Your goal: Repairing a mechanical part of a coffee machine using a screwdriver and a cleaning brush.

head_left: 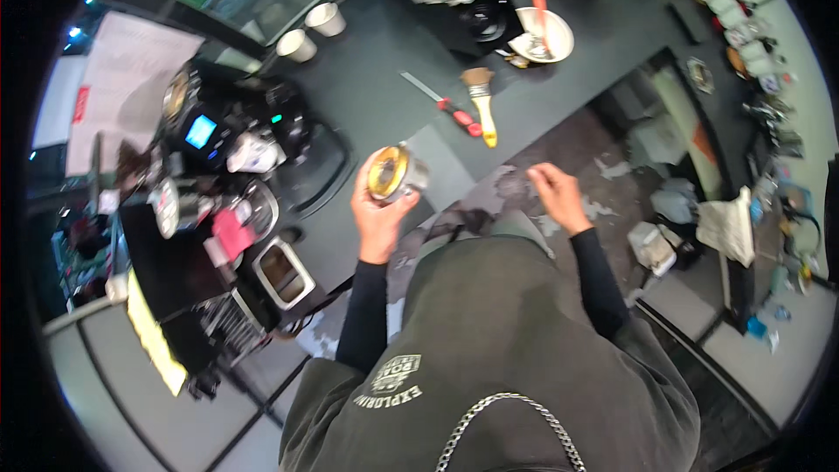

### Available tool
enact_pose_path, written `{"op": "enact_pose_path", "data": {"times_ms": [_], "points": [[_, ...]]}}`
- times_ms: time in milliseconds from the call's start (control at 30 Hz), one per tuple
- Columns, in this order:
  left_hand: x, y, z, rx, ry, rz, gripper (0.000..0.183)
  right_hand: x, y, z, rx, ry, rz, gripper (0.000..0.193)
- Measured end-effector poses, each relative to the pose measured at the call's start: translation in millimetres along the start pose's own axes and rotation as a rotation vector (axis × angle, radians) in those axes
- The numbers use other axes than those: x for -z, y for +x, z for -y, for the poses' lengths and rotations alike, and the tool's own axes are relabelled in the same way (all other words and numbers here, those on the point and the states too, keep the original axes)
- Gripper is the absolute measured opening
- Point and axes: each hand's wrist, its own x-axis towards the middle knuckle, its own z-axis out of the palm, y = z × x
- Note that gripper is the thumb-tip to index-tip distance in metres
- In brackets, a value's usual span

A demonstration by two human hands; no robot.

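My left hand (377, 223) is wrapped round a short metal cylinder (411, 177) with a gold-coloured ring on its end; its exact kind I cannot make out. It is held up above the counter's front edge, over a grey square mat (444, 157). To the right, my right hand (561, 198) hovers over the floor in front of the counter, thumb and forefinger drawn together; anything between them is too small to see. Beyond the hands lie a flat-bladed tool (458, 116) with a red-and-black handle and a brush (482, 105) with a yellow handle.
At the left stands a black machine (232, 114) with a lit blue screen. Two white cups (297, 45) are at the back. A white bowl (559, 42) with an orange-handled utensil sits at the back right, beside a black appliance (489, 22). A metal container (283, 273) is lower left.
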Motion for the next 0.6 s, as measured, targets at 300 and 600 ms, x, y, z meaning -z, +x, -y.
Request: {"op": "enact_pose_path", "data": {"times_ms": [300,600], "points": [[13,28,78,-0.230,0.691,0.024,0.080,35,79,38,-0.056,-0.111,-0.180,0.031],[15,35,114,-0.235,0.746,0.008,0.082,20,175,51,0.056,-0.542,0.157,0.033]]}}
